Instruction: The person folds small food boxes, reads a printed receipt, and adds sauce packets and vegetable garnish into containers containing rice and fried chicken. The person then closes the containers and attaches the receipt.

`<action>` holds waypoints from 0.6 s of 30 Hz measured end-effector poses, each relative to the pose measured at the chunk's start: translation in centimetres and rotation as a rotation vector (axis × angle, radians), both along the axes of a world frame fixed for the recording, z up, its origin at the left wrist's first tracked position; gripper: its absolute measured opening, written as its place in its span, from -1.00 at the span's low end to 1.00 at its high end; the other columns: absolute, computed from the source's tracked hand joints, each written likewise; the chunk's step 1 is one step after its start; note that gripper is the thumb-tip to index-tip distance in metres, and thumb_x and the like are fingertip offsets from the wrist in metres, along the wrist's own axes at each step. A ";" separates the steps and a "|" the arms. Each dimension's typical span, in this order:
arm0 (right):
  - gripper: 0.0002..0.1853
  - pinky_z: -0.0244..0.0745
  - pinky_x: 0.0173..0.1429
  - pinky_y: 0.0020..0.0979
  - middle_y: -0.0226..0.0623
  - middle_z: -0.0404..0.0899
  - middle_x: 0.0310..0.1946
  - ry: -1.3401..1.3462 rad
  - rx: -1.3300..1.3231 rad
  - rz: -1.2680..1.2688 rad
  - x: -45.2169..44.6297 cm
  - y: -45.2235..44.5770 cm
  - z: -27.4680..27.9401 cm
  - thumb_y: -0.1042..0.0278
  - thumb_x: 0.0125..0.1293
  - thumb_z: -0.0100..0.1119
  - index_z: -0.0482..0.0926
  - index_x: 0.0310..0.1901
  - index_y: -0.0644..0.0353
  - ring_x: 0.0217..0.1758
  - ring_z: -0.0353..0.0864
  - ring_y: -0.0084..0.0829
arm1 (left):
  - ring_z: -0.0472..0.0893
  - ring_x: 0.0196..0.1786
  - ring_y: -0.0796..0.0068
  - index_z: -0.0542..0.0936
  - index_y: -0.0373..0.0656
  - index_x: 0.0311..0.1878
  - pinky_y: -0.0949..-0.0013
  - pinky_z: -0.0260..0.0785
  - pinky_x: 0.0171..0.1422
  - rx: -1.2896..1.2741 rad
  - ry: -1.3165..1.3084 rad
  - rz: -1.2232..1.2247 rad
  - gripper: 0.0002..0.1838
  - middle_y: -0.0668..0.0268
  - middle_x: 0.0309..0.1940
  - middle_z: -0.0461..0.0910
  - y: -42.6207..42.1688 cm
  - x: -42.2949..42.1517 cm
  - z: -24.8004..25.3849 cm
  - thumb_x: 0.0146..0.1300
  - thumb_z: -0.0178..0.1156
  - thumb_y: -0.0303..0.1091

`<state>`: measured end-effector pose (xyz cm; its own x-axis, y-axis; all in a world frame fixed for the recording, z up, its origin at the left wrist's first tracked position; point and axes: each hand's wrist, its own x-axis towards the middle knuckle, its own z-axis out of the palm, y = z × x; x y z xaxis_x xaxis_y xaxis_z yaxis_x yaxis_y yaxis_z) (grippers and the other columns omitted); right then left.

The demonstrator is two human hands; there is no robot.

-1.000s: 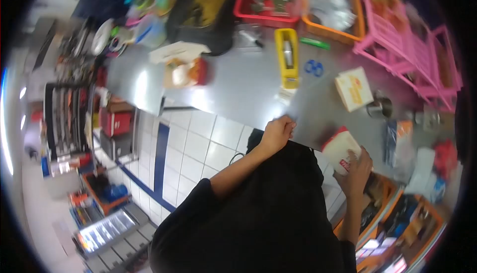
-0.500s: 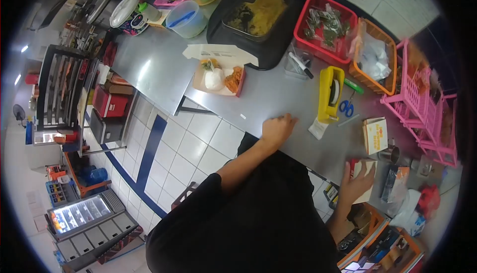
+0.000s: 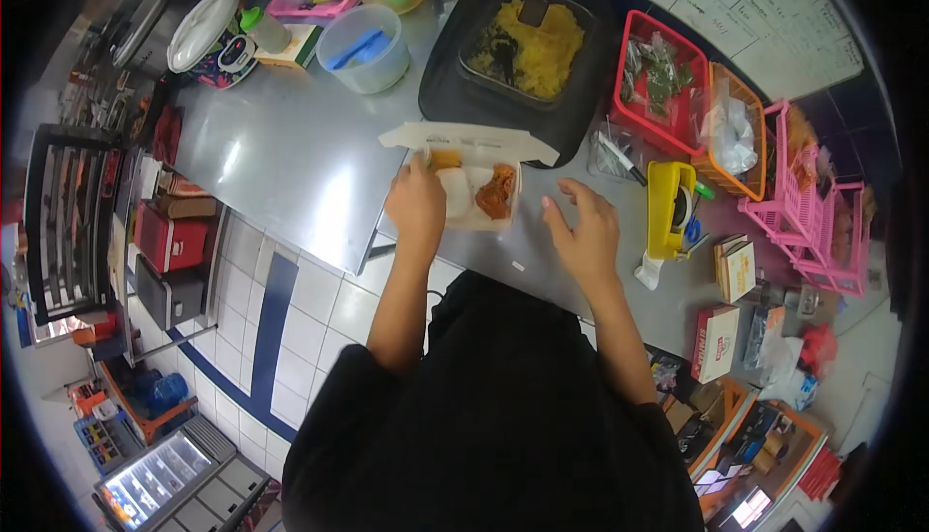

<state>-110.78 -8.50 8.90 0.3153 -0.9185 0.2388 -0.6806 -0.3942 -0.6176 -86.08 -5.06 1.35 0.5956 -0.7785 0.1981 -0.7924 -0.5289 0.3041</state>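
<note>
An open-lidded paper food box (image 3: 466, 220) sits at the near edge of the steel table, holding a reddish-brown fried piece (image 3: 496, 193), a white portion (image 3: 455, 188) that looks like rice, and a yellowish item (image 3: 446, 159) at the back. My left hand (image 3: 417, 201) reaches over the box's left side, its fingers curled together at the back left corner; what they grip is hidden. To the right of the box, my right hand (image 3: 586, 234) hovers with fingers apart, holding nothing.
Behind the box lies a black tray with a pan of yellow food (image 3: 547, 48). A clear tub (image 3: 364, 50) is at left. Rightward stand a red basket (image 3: 639, 121), an orange basket (image 3: 760, 135), a yellow tape dispenser (image 3: 666, 211), pink racks (image 3: 798, 188) and a small box (image 3: 714, 343).
My right hand has let go of the small box at right and come beside the food box. My left hand has moved from the table edge onto the food box's left side. The view has shifted.
</note>
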 end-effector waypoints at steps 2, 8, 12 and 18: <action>-0.57 0.40 0.26 -0.09 -0.07 0.71 0.01 -0.012 0.015 -0.018 1.8 -1.6 -0.5 0.19 0.31 0.36 0.60 0.16 0.17 0.10 0.65 -0.05 | 0.72 -0.22 0.03 0.68 -0.15 -0.18 -0.01 0.58 -0.22 0.029 -0.060 -0.030 -0.84 0.17 -0.32 0.70 1.5 0.3 0.0 0.21 0.18 -0.39; -0.34 0.37 0.37 -0.03 0.02 0.59 0.18 -0.035 -0.090 0.159 4.8 -5.7 -1.8 0.33 0.23 0.32 0.41 0.39 0.16 0.23 0.57 0.02 | 0.71 0.00 -0.10 0.73 -0.18 -0.07 -0.06 0.53 0.15 0.468 0.365 -0.029 -0.72 0.02 -0.13 0.74 2.3 1.4 4.3 0.20 0.25 -0.29; -0.36 0.39 0.37 -0.02 0.11 0.41 0.33 0.139 0.278 0.210 5.2 -3.2 -2.4 0.42 0.20 0.31 0.53 0.37 -0.09 0.37 0.41 0.11 | 0.60 0.21 -0.19 0.62 -0.22 0.19 -0.09 0.47 0.23 -0.146 0.281 0.017 -0.55 -0.13 0.16 0.62 3.6 4.1 6.8 0.22 0.22 -0.35; -0.23 0.19 0.58 -0.04 0.36 0.07 0.52 -0.125 0.284 0.159 5.1 3.2 -10.9 0.57 0.26 0.25 0.32 0.53 -0.04 0.55 0.17 0.31 | 0.45 0.41 -0.26 0.24 -0.35 0.54 -0.13 0.31 0.43 -0.031 0.381 -0.567 -0.22 -0.26 0.41 0.39 5.3 7.2 -3.4 0.17 0.11 -0.53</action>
